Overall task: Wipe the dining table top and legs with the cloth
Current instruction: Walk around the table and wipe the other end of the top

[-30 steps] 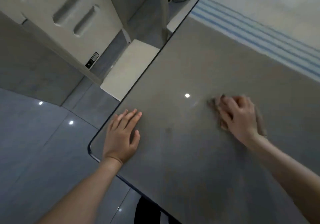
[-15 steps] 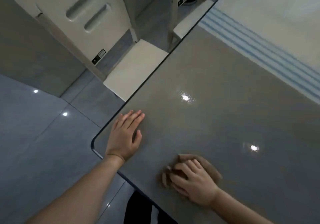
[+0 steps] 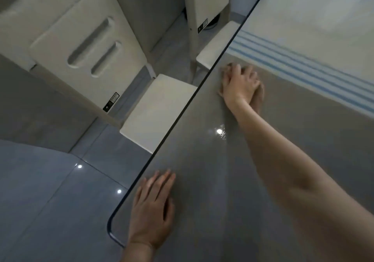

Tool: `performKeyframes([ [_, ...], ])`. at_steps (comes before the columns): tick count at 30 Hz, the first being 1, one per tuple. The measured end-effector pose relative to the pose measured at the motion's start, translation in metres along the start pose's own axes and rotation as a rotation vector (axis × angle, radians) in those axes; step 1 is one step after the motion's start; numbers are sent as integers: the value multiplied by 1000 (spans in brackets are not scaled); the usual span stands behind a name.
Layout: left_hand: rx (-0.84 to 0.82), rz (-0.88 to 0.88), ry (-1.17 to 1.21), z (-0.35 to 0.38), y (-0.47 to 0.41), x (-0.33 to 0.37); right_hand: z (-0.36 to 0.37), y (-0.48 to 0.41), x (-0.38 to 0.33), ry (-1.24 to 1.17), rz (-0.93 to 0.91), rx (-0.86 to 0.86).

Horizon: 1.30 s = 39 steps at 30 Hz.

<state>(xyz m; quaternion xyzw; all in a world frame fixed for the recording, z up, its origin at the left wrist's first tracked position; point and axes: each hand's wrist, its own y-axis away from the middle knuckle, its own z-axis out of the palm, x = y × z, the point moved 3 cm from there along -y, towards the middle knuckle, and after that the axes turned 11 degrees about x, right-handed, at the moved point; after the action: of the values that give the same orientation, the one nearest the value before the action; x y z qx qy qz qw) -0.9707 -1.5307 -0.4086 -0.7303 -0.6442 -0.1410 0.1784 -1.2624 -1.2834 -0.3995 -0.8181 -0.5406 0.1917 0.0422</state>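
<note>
The right hand point(image 3: 240, 83), far ahead of the flat, open left hand point(image 3: 151, 211), curls its fingers on the small brown cloth point(image 3: 260, 92) pressed to the shiny grey surface point(image 3: 202, 170); it should push down evenly and rub up to the edge.

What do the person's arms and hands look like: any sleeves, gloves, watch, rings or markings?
The left hand and right hand are bare, ungloved. The left forearm and right forearm show no sleeve, and neither wrist carries a watch or band. No rings or markings can be made out, though the picture is somewhat blurred.
</note>
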Motion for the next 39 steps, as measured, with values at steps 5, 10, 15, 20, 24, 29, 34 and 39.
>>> performKeyframes([
  [5,-28,-11,-16,-2,0,0,-49,157,-3,-222,-586,-147],
  [10,43,21,14,-5,-3,6,-107,226,107,-353,-1151,-344],
  [15,43,32,3,-3,-3,5,-56,60,127,-157,-661,-23],
  [20,31,52,-13,-1,0,0,0,-40,49,61,-3,-16],
  [24,28,53,-14,-5,-3,3,-3,55,-32,-99,-329,-131],
  [29,34,26,-25,-6,-4,6,-63,168,26,-196,-726,-242],
  [34,50,24,-50,-4,0,10,-69,123,118,-85,-473,-121],
  [39,131,68,-86,1,-1,6,-25,7,80,69,119,41],
])
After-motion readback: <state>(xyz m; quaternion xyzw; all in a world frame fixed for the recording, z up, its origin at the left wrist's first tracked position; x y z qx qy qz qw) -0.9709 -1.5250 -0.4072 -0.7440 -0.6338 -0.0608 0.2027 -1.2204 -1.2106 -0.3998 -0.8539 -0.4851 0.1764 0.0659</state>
